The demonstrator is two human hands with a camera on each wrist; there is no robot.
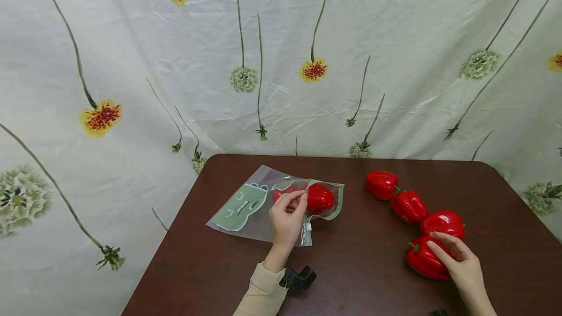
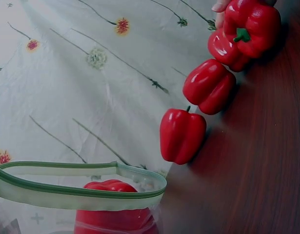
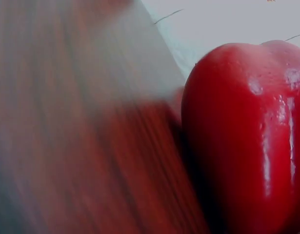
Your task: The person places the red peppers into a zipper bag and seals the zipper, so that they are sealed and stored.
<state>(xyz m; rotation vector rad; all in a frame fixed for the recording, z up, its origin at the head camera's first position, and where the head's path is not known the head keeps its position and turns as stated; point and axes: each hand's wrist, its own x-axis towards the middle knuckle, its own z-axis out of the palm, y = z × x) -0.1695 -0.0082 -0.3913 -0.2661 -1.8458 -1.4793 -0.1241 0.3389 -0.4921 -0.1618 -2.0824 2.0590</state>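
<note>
My left hand [image 1: 284, 221] pinches the rim of a clear zip bag [image 1: 274, 218] with a green cartoon face, lying on the table. Inside the bag, near its mouth, is a red bell pepper [image 1: 320, 199]; more red shows through the plastic behind my fingers. In the left wrist view the green-edged zip mouth [image 2: 81, 192] gapes. Over to the right, my right hand [image 1: 465, 267] grips the nearest red bell pepper [image 1: 423, 260] by its right side, thumb on top. This pepper [image 3: 252, 136] fills much of the right wrist view.
Three more red bell peppers lie in a slanting row: one far back [image 1: 381, 185], a middle one [image 1: 409, 207], and another [image 1: 442, 223] right behind the gripped pepper. The dark brown table [image 1: 351, 267] ends at a flower-print cloth [image 1: 281, 101].
</note>
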